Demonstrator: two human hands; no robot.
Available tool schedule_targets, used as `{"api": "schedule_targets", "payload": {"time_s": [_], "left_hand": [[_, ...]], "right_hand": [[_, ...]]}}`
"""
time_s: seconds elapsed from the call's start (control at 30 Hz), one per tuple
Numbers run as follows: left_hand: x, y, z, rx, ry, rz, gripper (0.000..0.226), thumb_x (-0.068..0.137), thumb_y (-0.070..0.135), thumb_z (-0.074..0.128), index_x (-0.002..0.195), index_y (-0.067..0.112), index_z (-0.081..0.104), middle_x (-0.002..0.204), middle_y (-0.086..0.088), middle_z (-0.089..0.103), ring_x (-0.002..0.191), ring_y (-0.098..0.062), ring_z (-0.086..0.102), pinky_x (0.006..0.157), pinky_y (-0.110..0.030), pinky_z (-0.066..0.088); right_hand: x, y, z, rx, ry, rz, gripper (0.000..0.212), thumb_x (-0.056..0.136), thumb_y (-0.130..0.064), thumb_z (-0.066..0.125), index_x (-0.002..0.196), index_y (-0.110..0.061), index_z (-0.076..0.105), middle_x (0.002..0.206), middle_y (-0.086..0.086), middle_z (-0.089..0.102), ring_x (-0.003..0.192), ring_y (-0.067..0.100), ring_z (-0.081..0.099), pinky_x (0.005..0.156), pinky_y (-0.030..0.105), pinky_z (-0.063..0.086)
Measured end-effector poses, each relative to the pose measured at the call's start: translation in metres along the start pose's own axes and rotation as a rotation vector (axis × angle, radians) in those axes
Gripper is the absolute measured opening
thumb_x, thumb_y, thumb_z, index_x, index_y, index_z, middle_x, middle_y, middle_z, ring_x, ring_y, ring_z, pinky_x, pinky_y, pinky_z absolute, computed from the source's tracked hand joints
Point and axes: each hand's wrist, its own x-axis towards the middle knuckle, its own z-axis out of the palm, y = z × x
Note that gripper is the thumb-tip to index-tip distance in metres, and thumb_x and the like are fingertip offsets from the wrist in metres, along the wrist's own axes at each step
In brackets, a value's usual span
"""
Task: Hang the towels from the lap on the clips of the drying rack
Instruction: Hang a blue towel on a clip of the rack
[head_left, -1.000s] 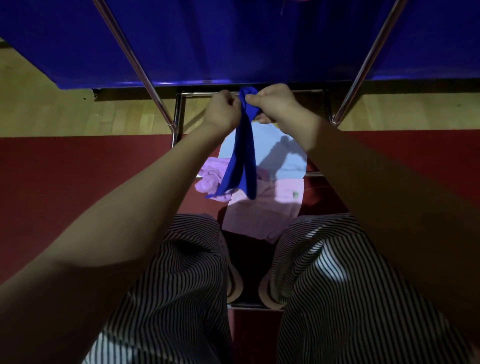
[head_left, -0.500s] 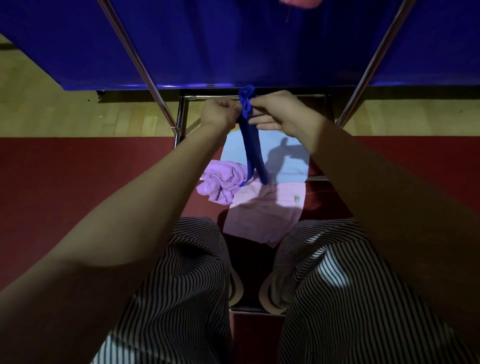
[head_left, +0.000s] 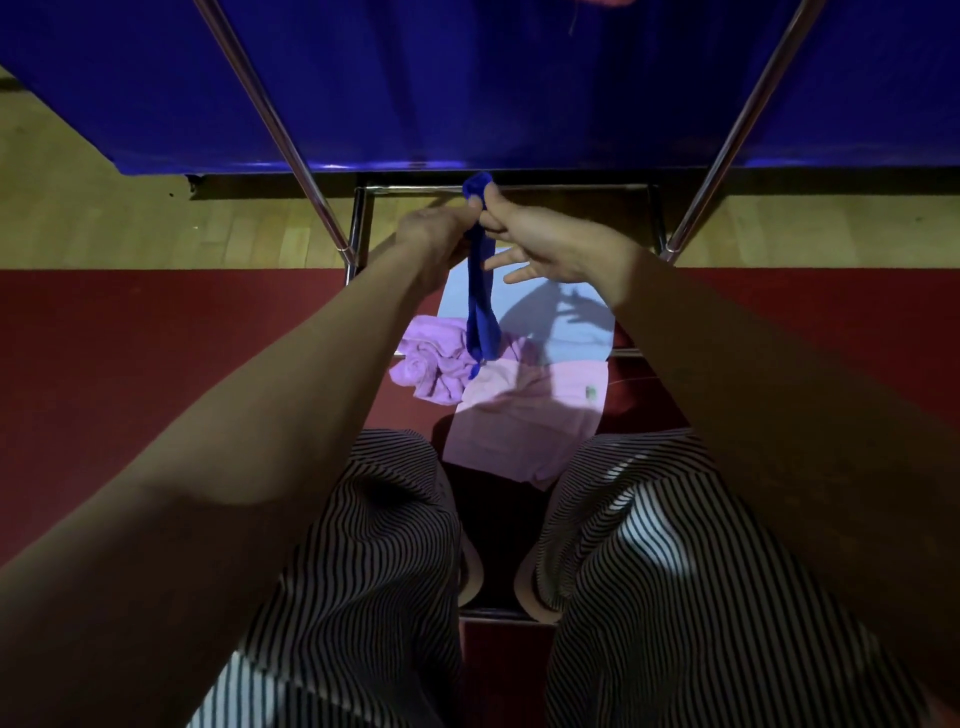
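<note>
Loose trousers (head_left: 363, 561) in fine black-and-white stripes cover both legs, filling the view from five to seven o'clock — pale, rounded shoe toes (head_left: 525, 584) peek out between them. Forearms run bare to the left hand (head_left: 434, 236) and right hand (head_left: 553, 244).

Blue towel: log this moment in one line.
blue towel: held up, hanging bunched | left hand: grips it | right hand: pinches top end

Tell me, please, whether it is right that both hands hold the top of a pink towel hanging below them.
Not quite: the head view shows the towel is blue, not pink. The left hand and right hand do hold its top, and it hangs below them.
</note>
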Motion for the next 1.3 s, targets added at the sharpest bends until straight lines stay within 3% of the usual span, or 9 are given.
{"api": "schedule_targets", "payload": {"time_s": [0.23,0.33,0.4,0.53,0.77,0.97,1.07,1.17,1.3], "left_hand": [[0.009,0.003,-0.017,0.629,-0.048,0.288,0.037,0.088,-0.003,0.048,0.057,0.017,0.050,0.053,0.005,0.051,0.046,-0.001,0.044,0.050,-0.013,0.037],[0.004,0.008,-0.020,1.049,-0.204,0.473,0.024,0.089,-0.002,0.047,0.075,0.007,0.063,0.074,-0.004,0.058,0.068,-0.009,0.052,0.056,-0.010,0.038],[0.003,0.010,-0.022,1.134,-0.287,0.553,0.017,0.091,0.000,0.049,0.094,-0.002,0.066,0.088,-0.007,0.059,0.084,-0.015,0.052,0.071,-0.020,0.039],[0.002,0.011,-0.024,1.192,-0.287,0.656,0.018,0.092,0.004,0.050,0.098,-0.003,0.065,0.094,-0.015,0.064,0.086,-0.020,0.054,0.075,-0.027,0.039],[-0.004,0.019,-0.020,0.872,0.050,1.015,0.022,0.091,0.018,0.048,0.098,0.006,0.065,0.091,-0.006,0.067,0.083,-0.018,0.059,0.072,-0.027,0.043],[-0.005,0.022,-0.024,0.777,-0.038,0.972,0.021,0.090,0.014,0.050,0.097,0.003,0.067,0.085,0.003,0.062,0.072,-0.002,0.054,0.070,-0.018,0.041],[-0.010,0.031,-0.024,0.740,-0.128,0.959,0.020,0.089,0.013,0.051,0.097,0.003,0.066,0.082,0.008,0.060,0.069,0.012,0.052,0.068,-0.006,0.038],[-0.012,0.032,-0.027,0.556,-0.259,0.859,0.024,0.085,0.025,0.060,0.103,0.011,0.057,0.090,0.010,0.059,0.079,0.009,0.054,0.075,-0.009,0.042],[-0.002,0.017,-0.039,0.354,-0.538,0.517,0.069,0.067,0.040,0.080,0.122,0.012,0.048,0.120,-0.005,0.061,0.111,-0.015,0.059,0.096,-0.030,0.048]], "right_hand": [[0.013,0.012,-0.014,-0.158,0.276,0.005,0.025,0.090,-0.023,0.054,0.113,-0.014,0.057,0.098,-0.001,0.058,0.090,0.017,0.050,0.069,0.027,0.037],[0.014,0.029,-0.025,-0.232,0.247,-0.128,0.080,0.082,-0.017,0.069,0.147,-0.016,0.023,0.147,0.008,0.031,0.129,0.019,0.037,0.096,0.024,0.034],[0.010,0.034,-0.026,-0.310,0.088,-0.191,0.096,0.080,-0.016,0.072,0.150,-0.023,0.007,0.156,0.003,0.014,0.139,0.015,0.024,0.102,0.021,0.030],[0.021,0.035,-0.024,-0.336,0.238,-0.304,0.035,0.081,-0.005,0.068,0.113,0.007,0.060,0.096,0.013,0.057,0.081,0.011,0.051,0.074,0.024,0.038],[0.016,0.009,-0.021,-0.090,0.622,-0.557,0.015,0.084,-0.007,0.065,0.094,0.004,0.066,0.070,-0.008,0.056,0.058,-0.012,0.050,0.063,0.008,0.038],[0.007,0.008,-0.026,-0.052,0.411,-0.534,0.012,0.086,-0.011,0.064,0.096,-0.007,0.059,0.073,-0.007,0.055,0.057,-0.011,0.052,0.059,0.012,0.042],[0.000,0.002,-0.023,-0.063,0.340,-0.544,0.022,0.086,-0.009,0.064,0.096,0.009,0.060,0.073,0.003,0.054,0.056,-0.007,0.049,0.056,0.010,0.038],[-0.004,-0.005,-0.024,0.040,0.326,-0.572,0.009,0.086,-0.006,0.063,0.077,-0.007,0.061,0.060,-0.006,0.055,0.053,-0.007,0.047,0.056,0.012,0.037],[-0.013,-0.016,-0.024,0.275,0.191,-0.607,0.013,0.086,-0.001,0.062,0.078,-0.011,0.061,0.059,-0.010,0.066,0.060,0.001,0.059,0.061,0.019,0.047]]}}
